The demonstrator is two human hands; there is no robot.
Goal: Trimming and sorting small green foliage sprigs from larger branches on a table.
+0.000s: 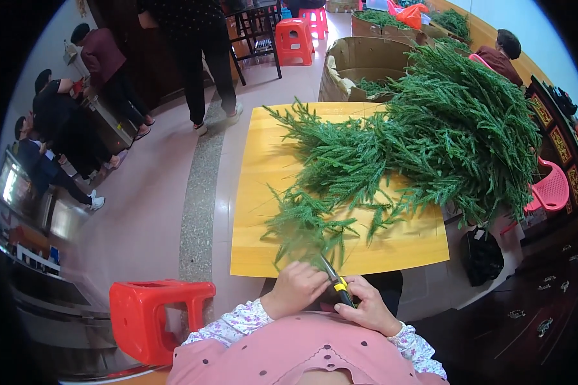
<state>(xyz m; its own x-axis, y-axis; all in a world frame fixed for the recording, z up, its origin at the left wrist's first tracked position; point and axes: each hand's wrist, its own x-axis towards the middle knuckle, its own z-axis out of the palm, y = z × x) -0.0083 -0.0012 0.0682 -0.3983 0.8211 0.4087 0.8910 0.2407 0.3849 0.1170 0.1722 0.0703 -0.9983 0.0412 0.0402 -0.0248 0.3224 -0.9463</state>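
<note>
My right hand is closed on a pair of pliers with black and yellow handles, their metal jaws pointing up and left toward my left hand. Curled at the table's near edge, my left hand grips the lower end of a green needle-leaved sprig, which is partly blurred. The stem inside my fingers is hidden. Beyond the hands, a smaller loose sprig lies on the yellow tabletop. A large heap of similar green sprigs covers the right side and spills past the edge.
A red plastic stool stands at my left. Behind the table is a large cardboard box with sprigs inside. A pink chair and a black bag are at the right. Several people stand or sit around the room, one beyond the table.
</note>
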